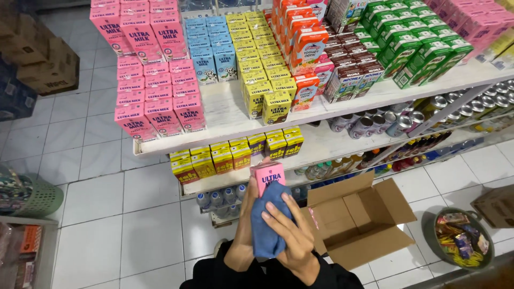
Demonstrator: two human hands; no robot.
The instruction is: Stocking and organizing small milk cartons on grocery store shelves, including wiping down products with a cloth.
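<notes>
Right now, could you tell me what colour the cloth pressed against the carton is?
Blue: the cloth covers the pink carton, seen best in the head view.

A pink milk carton (268, 175) stands upright at centre, a blue cloth (270, 225) touching its lower front. On the top shelf (225, 115) sit rows of pink cartons (155, 101), blue cartons (211, 48), yellow cartons (262, 75), orange cartons (300, 37) and green cartons (415, 45). Yellow-and-brown cartons (230, 155) line the shelf below. An open cardboard box (356, 219) lies on the floor, right.
</notes>
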